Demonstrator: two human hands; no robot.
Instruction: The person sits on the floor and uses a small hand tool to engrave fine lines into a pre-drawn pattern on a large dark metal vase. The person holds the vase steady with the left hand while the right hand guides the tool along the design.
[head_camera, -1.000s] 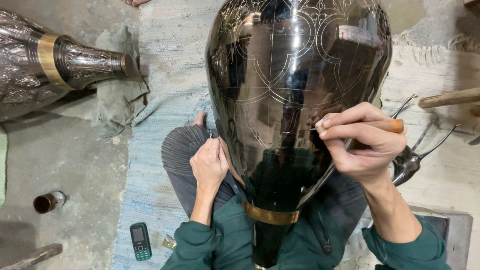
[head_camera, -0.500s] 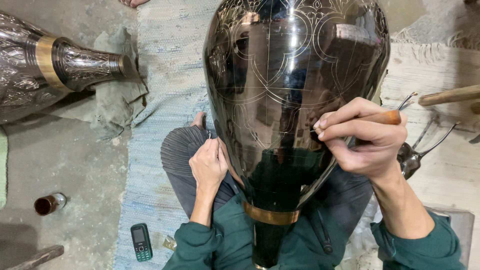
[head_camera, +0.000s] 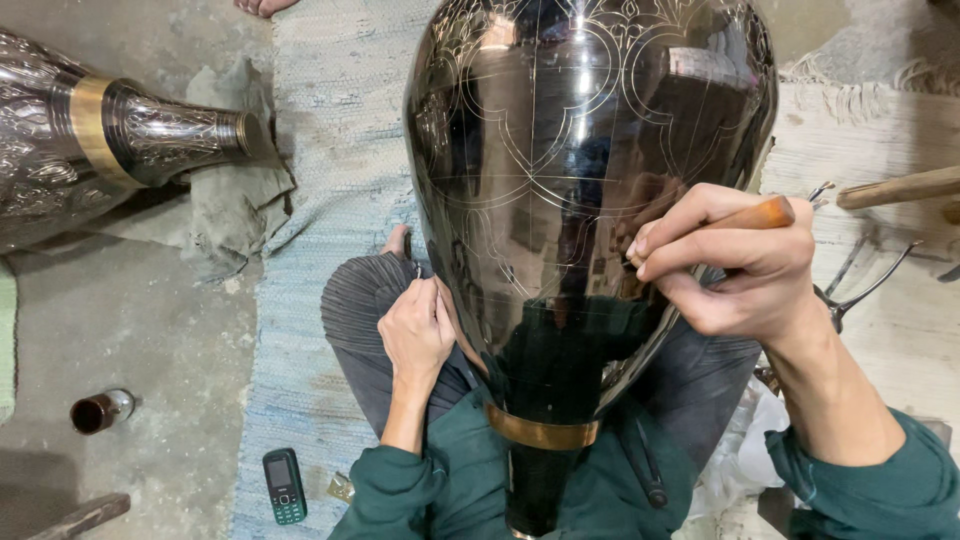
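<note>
Here, vase: large black engraved vase (head_camera: 590, 150) lies in the lap.
Right hand (head_camera: 735, 270): fingers clamped on wooden-handled tool (head_camera: 765, 214) against vase.
Left hand (head_camera: 415, 330): pinching small tool (head_camera: 418, 268) beside vase.

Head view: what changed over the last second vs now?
Little. The right hand, gripping the wooden-handled tool, shifted slightly up along the black vase. The left hand stayed against the vase's side with its small tool. Nothing was picked up or let go; the phone and second vase are unmoved.

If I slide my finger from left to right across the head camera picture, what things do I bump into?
Silver vase lying down → little brown cup → phone → left hand → big black vase → right hand holding a wooden-handled tool.
</note>
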